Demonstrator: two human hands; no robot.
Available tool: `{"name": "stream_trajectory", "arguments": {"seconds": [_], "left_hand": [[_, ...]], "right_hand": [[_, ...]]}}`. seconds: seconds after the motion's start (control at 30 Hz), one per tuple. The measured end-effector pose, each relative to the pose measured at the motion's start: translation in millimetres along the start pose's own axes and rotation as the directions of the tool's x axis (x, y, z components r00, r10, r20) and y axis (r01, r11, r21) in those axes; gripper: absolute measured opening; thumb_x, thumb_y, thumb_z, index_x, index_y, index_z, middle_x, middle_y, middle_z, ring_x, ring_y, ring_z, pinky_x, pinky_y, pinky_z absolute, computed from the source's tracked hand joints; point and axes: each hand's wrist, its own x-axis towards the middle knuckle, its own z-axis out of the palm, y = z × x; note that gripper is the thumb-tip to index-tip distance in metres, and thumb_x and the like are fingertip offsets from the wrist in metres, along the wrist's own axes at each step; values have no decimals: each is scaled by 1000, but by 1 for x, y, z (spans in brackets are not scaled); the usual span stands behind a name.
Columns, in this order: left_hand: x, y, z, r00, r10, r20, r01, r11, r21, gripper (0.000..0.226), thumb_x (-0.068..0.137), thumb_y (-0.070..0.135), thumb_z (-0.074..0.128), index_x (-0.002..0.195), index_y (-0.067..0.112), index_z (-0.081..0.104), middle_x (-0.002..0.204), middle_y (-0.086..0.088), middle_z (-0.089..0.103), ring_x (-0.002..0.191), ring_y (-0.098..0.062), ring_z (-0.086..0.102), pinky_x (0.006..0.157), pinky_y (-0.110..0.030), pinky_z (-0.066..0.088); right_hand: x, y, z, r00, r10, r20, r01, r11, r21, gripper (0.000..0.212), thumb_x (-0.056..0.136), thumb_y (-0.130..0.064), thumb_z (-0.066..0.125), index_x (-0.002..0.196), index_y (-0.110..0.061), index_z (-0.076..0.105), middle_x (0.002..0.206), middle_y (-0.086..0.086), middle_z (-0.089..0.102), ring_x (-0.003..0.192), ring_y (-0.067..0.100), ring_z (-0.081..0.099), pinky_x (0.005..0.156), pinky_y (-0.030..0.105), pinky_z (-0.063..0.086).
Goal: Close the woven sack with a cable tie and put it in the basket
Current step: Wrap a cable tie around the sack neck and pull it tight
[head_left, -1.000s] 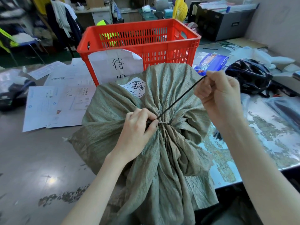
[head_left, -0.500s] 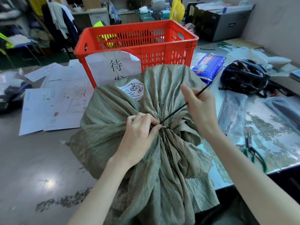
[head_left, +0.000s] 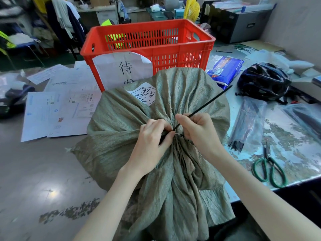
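A full grey-green woven sack (head_left: 121, 129) lies on the table with its mouth gathered toward me. A black cable tie (head_left: 206, 104) is looped round the gathered neck, its free tail sticking up to the right. My left hand (head_left: 152, 141) pinches the neck and the tie's head. My right hand (head_left: 198, 131) grips the tail close to the neck. Behind the sack stands the red plastic basket (head_left: 147, 28), with a white paper sign on its front.
Green-handled scissors (head_left: 269, 167) and a clear bag of black cable ties (head_left: 246, 126) lie right of the sack. A black helmet (head_left: 262, 80) and a blue packet (head_left: 224, 68) sit further back. Papers (head_left: 57, 112) cover the table's left side.
My right hand slid down the cable tie's tail from its far end to a grip close to the sack's neck. My left hand kept its pinch at the neck.
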Motion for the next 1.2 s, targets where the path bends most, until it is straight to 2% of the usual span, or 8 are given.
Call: {"name": "stream_trajectory", "arguments": {"seconds": [0.17, 0.33, 0.53, 0.67, 0.83, 1.03, 1.13, 1.2], "left_hand": [[10, -1, -1, 998, 53, 35, -54, 998, 29, 14, 88, 24, 53, 86, 11, 56, 85, 3, 56, 86, -19, 49, 78, -42, 41], [16, -3, -3, 993, 75, 89, -77, 997, 24, 8, 86, 21, 57, 86, 14, 53, 91, 4, 57, 91, -18, 48, 81, -43, 39], [17, -8, -4, 992, 72, 102, -72, 997, -4, 8, 84, 22, 56, 85, 16, 51, 92, 3, 58, 91, -18, 50, 82, -42, 39], [16, -7, -5, 994, 69, 88, -66, 997, -43, 16, 82, 22, 54, 84, 29, 40, 90, 2, 56, 89, -19, 51, 81, -42, 40], [16, -9, -5, 995, 78, 62, -74, 995, -66, 22, 82, 19, 55, 84, 32, 37, 89, 2, 56, 88, -18, 51, 81, -40, 41], [5, -23, 10, 994, -13, 105, 20, 997, -73, 11, 81, 22, 51, 80, 25, 40, 89, 2, 55, 88, -16, 50, 82, -38, 41], [-1, -27, 17, 994, -49, 99, 56, 996, -66, 9, 83, 22, 49, 81, 23, 40, 88, 0, 52, 88, -19, 49, 81, -40, 43], [-2, -27, 20, 996, -55, 76, 59, 997, -54, 9, 85, 23, 48, 81, 22, 40, 86, 0, 51, 86, -21, 49, 80, -41, 43]], "right_hand": [[1, -2, -2, 999, 17, -32, -11, 988, 151, 51, 88, -15, 57, 44, -13, 32, 45, 0, 22, 44, 13, 16, 46, 33, 14], [5, -3, -6, 999, 16, -50, -6, 981, 196, 56, 89, -12, 55, 38, -20, 34, 37, -11, 27, 39, 12, 19, 46, 28, 18], [15, -16, -17, 995, -20, -93, 44, 963, 265, 58, 90, -5, 54, 39, -23, 33, 41, -12, 24, 41, 10, 17, 41, 18, 22], [20, -25, -24, 995, -43, -95, 70, 951, 300, 58, 91, -3, 51, 41, -24, 32, 42, -11, 23, 43, 11, 14, 41, 18, 18], [25, -30, -27, 992, -54, -118, 90, 940, 330, 58, 90, -4, 52, 40, -24, 33, 41, -12, 24, 45, 12, 14, 42, 20, 17], [18, -11, -19, 989, 11, -145, 22, 974, 227, 56, 88, -17, 58, 38, -20, 34, 40, -7, 26, 39, 13, 18, 43, 21, 21], [12, -6, -21, 994, 56, -98, -35, 977, 209, 52, 91, -19, 59, 45, -16, 35, 44, 2, 26, 40, 14, 19, 41, 22, 21], [9, -8, -25, 999, 12, -44, -5, 986, 167, 47, 92, -18, 58, 50, -11, 38, 43, 1, 33, 41, 14, 25, 42, 21, 24]]}}
